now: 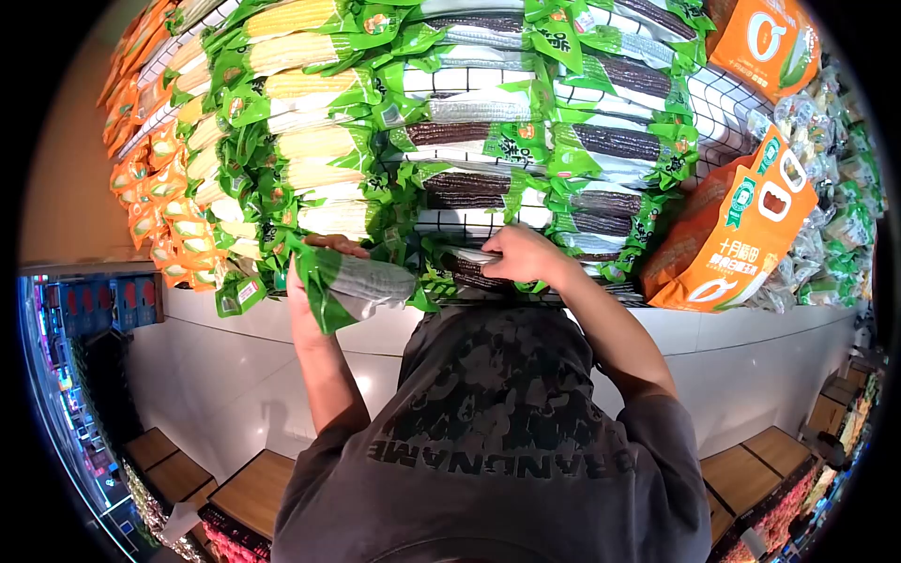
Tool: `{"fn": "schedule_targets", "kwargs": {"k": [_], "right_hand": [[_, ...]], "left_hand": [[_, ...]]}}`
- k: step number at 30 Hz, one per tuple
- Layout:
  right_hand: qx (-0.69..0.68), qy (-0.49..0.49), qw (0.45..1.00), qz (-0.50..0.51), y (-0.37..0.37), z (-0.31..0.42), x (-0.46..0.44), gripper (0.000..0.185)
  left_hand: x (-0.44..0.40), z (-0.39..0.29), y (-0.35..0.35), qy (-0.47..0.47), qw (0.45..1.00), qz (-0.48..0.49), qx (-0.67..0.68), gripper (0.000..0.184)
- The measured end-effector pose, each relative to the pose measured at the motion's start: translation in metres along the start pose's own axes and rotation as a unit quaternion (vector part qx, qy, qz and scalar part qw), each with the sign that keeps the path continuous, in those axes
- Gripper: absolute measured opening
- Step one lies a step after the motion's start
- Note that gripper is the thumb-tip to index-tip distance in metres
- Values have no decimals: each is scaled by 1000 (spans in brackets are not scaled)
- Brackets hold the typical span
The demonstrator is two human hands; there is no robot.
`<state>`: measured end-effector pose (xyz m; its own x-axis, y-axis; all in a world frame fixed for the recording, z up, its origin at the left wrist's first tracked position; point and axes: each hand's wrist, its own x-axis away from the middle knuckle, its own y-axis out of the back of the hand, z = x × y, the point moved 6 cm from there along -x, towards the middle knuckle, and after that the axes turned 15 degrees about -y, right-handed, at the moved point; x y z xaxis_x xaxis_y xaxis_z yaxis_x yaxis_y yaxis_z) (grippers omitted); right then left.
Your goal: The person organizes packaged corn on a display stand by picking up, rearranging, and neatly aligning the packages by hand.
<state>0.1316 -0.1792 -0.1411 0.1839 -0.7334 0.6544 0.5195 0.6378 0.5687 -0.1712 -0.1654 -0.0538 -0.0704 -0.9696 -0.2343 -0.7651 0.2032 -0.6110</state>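
Note:
My left hand (330, 248) is wrapped round a vacuum-packed corn cob (368, 280) in a green and silvery wrapper. It holds the pack tilted over the front edge of the display. My right hand (523, 255) reaches down to a dark purple corn pack (472, 269) in the front row, its fingers bent and closed on the pack's edge. Stacked rows of purple corn packs (460, 190) lie just beyond this hand. Beyond my left hand are rows of yellow corn packs (319, 144) with green ends.
Orange corn packs (169, 202) fill the left side of the display. An orange carton-like bag (713, 244) stands at the right front, beside clear-wrapped packs (845, 188). White grid wire (718, 117) shows between rows. The display's white front panel (235, 347) curves below.

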Motion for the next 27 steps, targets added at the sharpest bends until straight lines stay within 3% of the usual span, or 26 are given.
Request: {"fn": "schedule_targets", "kwargs": {"k": [2, 3, 4, 7, 9, 11, 13, 15, 16, 17, 19, 20, 22, 24, 26, 27], "right_hand": [[26, 23, 999, 19, -18, -4, -19, 40], [48, 12, 999, -22, -26, -8, -25, 40], [51, 7, 997, -50, -31, -8, -26, 39], [92, 1, 991, -93, -41, -9, -29, 42], [110, -32, 989, -89, -38, -2, -16, 36], [136, 36, 974, -177, -37, 2, -4, 30], [51, 63, 979, -188, -18, 11, 13, 30], [-208, 59, 969, -117, 5, 14, 30, 36], [-335, 67, 937, -69, 5, 5, 27, 45], [-454, 135, 881, 19, 7, 0, 27, 50], [-450, 183, 873, 31, 41, 17, 66, 50], [-430, 219, 876, -8, 47, 15, 74, 47], [-373, 218, 897, -97, 67, 28, 105, 58], [-335, 212, 906, -152, 76, 29, 116, 62], [-310, 138, 914, -220, 83, 9, 120, 55], [-351, 154, 897, -219, 87, 3, 120, 46]], "left_hand": [[3, 3, 5, -13, 999, -1, 44, 33], [3, 3, 5, -24, 996, -1, 90, 31], [4, -1, 0, -43, 999, 13, 16, 38], [8, 2, -10, -44, 998, 2, -39, 45], [5, 7, -24, -41, 997, 50, -40, 56], [3, 24, -20, -3, 1000, 11, -8, 65], [0, 31, -28, -4, 1000, -6, -9, 69], [-7, 38, -37, -4, 999, -29, -16, 73], [-13, 41, -46, -12, 999, -44, 17, 73], [-18, 46, -55, -20, 997, -58, 51, 75], [-26, 53, -79, -13, 993, -74, 94, 62], [-30, 58, -91, -1, 992, -81, 100, 55], [-34, 69, -111, 26, 987, -115, 108, 40], [-33, 78, -128, 47, 986, -132, 89, 39], [-33, 83, -138, 58, 988, -128, 57, 42], [-33, 81, -138, 55, 988, -128, 58, 42]]}}
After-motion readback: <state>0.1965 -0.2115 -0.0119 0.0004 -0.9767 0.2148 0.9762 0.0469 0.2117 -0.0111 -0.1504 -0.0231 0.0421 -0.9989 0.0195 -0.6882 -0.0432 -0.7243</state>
